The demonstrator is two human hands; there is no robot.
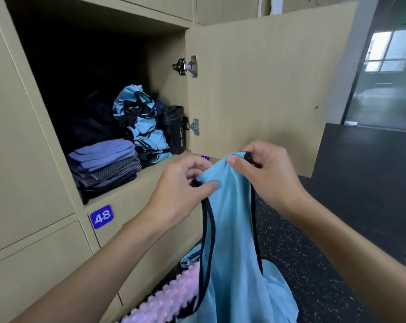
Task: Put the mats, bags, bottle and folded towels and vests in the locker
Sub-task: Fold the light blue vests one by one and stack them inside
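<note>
Working the vest step: holding a light-blue sleeveless fabric vest with dark navy trim [232, 217] up in front of the open beige wooden locker [146, 174], just near and right of its opening. Pinching the vest's left shoulder with the left hand [185, 183], thumb on the cloth. Pinching the right shoulder at the trim with the right hand [267, 173]. Letting the vest hang unfolded, with the body draping down to the near edge and a trim loop dangling on the left.

Judging the next move: folding the vest, then reaching far-left over the locker lip and setting it on the pile of light-blue vests [139, 122] mid-locker. Expecting slippery, limp cloth and a loose, tall pile, so placing gently.

Noting a stack of folded purple and grey towels [106, 164] at near-left inside, a black cylindrical bottle [175, 129] at the right wall, and dark bags [92, 122] at far-left, hard to make out. Noting a pink knobbly mat [164, 297] low at the near edge, outside the locker, so judging more loading to come.
</note>
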